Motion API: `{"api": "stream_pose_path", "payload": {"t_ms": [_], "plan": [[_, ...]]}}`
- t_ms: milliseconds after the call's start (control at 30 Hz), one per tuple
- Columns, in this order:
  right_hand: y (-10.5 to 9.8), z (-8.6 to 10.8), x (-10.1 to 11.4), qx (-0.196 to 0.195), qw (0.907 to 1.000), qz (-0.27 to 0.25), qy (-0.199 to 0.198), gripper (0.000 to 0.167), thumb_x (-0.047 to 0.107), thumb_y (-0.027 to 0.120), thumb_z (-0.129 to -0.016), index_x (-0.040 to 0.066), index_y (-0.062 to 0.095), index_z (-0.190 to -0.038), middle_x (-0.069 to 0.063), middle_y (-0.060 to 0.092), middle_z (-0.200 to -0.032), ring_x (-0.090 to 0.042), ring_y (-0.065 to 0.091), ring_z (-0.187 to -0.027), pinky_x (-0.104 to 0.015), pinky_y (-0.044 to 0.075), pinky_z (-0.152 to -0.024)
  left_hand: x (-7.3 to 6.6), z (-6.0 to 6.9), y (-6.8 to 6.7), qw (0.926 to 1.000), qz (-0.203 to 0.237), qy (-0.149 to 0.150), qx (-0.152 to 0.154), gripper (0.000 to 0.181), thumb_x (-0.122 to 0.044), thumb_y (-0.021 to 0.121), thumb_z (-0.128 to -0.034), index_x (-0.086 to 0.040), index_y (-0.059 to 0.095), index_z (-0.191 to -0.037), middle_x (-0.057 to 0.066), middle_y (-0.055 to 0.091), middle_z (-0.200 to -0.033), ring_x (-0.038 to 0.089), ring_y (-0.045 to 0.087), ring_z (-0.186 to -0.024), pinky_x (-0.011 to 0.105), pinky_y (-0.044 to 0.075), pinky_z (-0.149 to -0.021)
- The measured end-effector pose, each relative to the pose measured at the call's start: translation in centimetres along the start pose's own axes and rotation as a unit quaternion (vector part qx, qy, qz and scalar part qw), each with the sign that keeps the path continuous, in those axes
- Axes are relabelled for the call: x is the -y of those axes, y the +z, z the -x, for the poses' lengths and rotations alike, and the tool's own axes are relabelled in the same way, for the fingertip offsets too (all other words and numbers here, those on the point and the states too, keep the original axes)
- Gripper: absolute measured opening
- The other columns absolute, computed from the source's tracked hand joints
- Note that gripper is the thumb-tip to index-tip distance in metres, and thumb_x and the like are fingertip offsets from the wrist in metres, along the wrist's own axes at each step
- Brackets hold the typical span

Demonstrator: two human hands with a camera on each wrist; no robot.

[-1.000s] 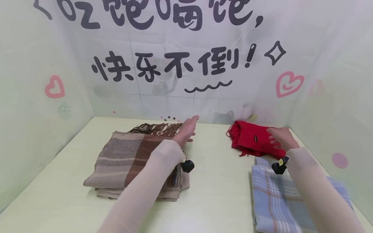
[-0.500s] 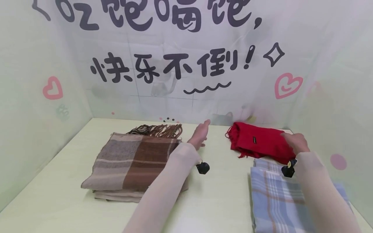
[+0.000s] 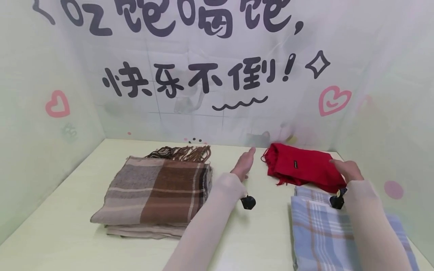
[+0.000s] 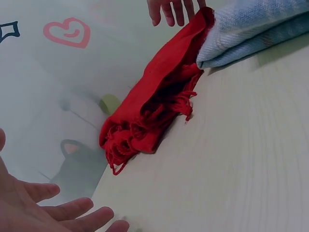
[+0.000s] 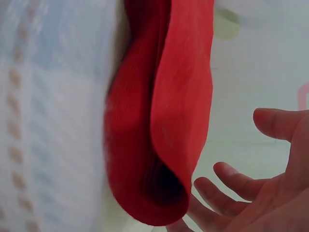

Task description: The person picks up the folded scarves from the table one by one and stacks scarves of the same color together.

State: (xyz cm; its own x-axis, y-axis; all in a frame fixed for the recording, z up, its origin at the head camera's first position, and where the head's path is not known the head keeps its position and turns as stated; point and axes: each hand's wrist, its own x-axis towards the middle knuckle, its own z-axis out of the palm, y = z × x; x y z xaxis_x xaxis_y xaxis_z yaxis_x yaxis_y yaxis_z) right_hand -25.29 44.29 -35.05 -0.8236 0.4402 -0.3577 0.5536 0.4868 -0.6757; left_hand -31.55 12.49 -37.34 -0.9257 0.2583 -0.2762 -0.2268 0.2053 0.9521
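A folded red scarf (image 3: 305, 165) with a small dark label and fringe at its left end lies at the back right of the table. Close to the scarf's right end is my right hand (image 3: 349, 170), fingers spread; whether the fingertips touch it cannot be told. In the right wrist view the scarf's folded end (image 5: 178, 121) shows beside those fingers. My left hand (image 3: 243, 165) hovers left of the scarf, apart from it, fingers extended and holding nothing. The left wrist view shows its spread fingers (image 4: 72, 210) below the scarf's fringed end (image 4: 125, 140).
A folded brown and beige plaid scarf (image 3: 152, 192), fringed at the back, lies on the left of the table (image 3: 257, 241). A folded blue plaid cloth (image 3: 318, 233) lies at the front right, under my right forearm. Printed wall sheets (image 3: 203, 124) enclose the back and sides.
My left hand has moved right, away from the brown plaid scarf toward the red scarf. My right hand has shifted right, from over the red scarf to its right end.
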Motion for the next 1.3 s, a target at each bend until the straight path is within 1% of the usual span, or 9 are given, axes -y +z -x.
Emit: {"api": "stream_pose_path", "payload": {"t_ms": [100, 200, 333, 400, 533, 633, 900, 1133, 1300], "plan": [[-0.3, -0.2, -0.4, 0.022, 0.9998, 0.0, 0.0, 0.091, 0.051, 0.034, -0.093, -0.016, 0.001, -0.144, -0.033, 0.001, -0.153, -0.049, 0.01, -0.14, -0.058, 0.023, -0.111, 0.3, -0.2, 0.5, 1.0, 0.001, 0.0, -0.002, 0.066, -0.054, 0.027, -0.0982, -0.009, 0.033, -0.147, 0.01, 0.035, -0.151, 0.033, 0.038, -0.134, 0.059, 0.04, -0.096], [-0.4, -0.7, -0.7, 0.057, 0.9984, 0.0, 0.004, 0.095, 0.054, 0.035, -0.092, -0.014, -0.006, -0.144, -0.033, -0.005, -0.153, -0.052, 0.007, -0.139, -0.06, 0.022, -0.11, 0.5, -0.3, 0.9, 1.0, -0.001, 0.003, 0.0, 0.067, -0.054, 0.027, -0.0981, -0.009, 0.034, -0.147, 0.009, 0.035, -0.151, 0.032, 0.036, -0.136, 0.059, 0.037, -0.099], [-0.4, -1.4, -0.8, 0.098, 0.9951, 0.01, 0.012, 0.098, 0.055, 0.035, -0.092, -0.014, -0.012, -0.143, -0.035, -0.008, -0.151, -0.054, 0.006, -0.138, -0.06, 0.021, -0.111, 0.7, -0.6, 1.4, 1.0, -0.005, 0.004, 0.003, 0.065, -0.054, 0.027, -0.098, -0.011, 0.036, -0.146, 0.008, 0.036, -0.151, 0.031, 0.036, -0.136, 0.06, 0.038, -0.098], [-0.3, -1.8, -0.9, 0.107, 0.994, 0.012, 0.02, 0.099, 0.055, 0.036, -0.092, -0.014, -0.013, -0.142, -0.036, -0.008, -0.151, -0.053, 0.005, -0.139, -0.059, 0.02, -0.112, 0.8, -0.7, 1.8, 1.0, 0.003, 0.001, 0.009, 0.065, -0.055, 0.028, -0.0977, -0.012, 0.035, -0.147, 0.008, 0.035, -0.152, 0.032, 0.035, -0.136, 0.061, 0.038, -0.097], [-0.2, -2.2, -1.1, 0.11, 0.9933, 0.01, 0.035, 0.101, 0.056, 0.037, -0.091, -0.014, -0.016, -0.142, -0.036, -0.01, -0.15, -0.052, 0.003, -0.139, -0.06, 0.019, -0.112, 0.9, -0.7, 2.5, 0.9989, 0.036, -0.012, 0.026, 0.067, -0.057, 0.029, -0.0969, -0.014, 0.033, -0.148, 0.009, 0.032, -0.152, 0.036, 0.035, -0.136, 0.061, 0.037, -0.099], [-0.2, -2.3, -1.1, 0.118, 0.9924, 0.01, 0.033, 0.101, 0.057, 0.036, -0.092, -0.014, -0.017, -0.142, -0.036, -0.011, -0.15, -0.053, 0.001, -0.139, -0.062, 0.019, -0.111, 1.3, -0.8, 2.9, 0.9973, 0.063, -0.019, 0.032, 0.067, -0.057, 0.029, -0.0968, -0.013, 0.032, -0.148, 0.009, 0.032, -0.152, 0.039, 0.037, -0.135, 0.06, 0.037, -0.1], [-0.1, -2.1, -1.2, 0.132, 0.9905, -0.003, 0.039, 0.097, 0.054, 0.036, -0.093, -0.012, -0.015, -0.143, -0.036, -0.007, -0.15, -0.051, 0.003, -0.139, -0.062, 0.021, -0.11, 1.8, -1.3, 3.9, 0.9909, 0.119, -0.024, 0.059, 0.068, -0.055, 0.032, -0.0973, -0.013, 0.027, -0.15, 0.013, 0.03, -0.153, 0.043, 0.036, -0.135, 0.06, 0.036, -0.101], [-0.3, -2.4, -1.2, 0.113, 0.993, 0.012, 0.031, 0.098, 0.049, 0.043, -0.093, -0.015, -0.013, -0.142, -0.038, -0.004, -0.149, -0.052, 0.007, -0.137, -0.06, 0.024, -0.11, 1.9, -1.5, 4.5, 0.9854, 0.137, -0.035, 0.095, 0.064, -0.047, 0.033, -0.0999, -0.01, 0.022, -0.151, 0.027, 0.036, -0.145, 0.043, 0.04, -0.131, 0.057, 0.037, -0.103], [-0.1, -2.5, -1.8, 0.091, 0.9953, 0.026, 0.02, 0.091, 0.041, 0.048, -0.092, -0.017, -0.001, -0.142, -0.037, 0.009, -0.146, -0.047, 0.021, -0.129, -0.054, 0.031, -0.108, 2.0, -1.5, 4.7, 0.9845, 0.128, -0.04, 0.113, 0.065, -0.046, 0.033, -0.1006, -0.007, 0.019, -0.151, 0.028, 0.038, -0.144, 0.042, 0.043, -0.129, 0.052, 0.036, -0.106]]}}
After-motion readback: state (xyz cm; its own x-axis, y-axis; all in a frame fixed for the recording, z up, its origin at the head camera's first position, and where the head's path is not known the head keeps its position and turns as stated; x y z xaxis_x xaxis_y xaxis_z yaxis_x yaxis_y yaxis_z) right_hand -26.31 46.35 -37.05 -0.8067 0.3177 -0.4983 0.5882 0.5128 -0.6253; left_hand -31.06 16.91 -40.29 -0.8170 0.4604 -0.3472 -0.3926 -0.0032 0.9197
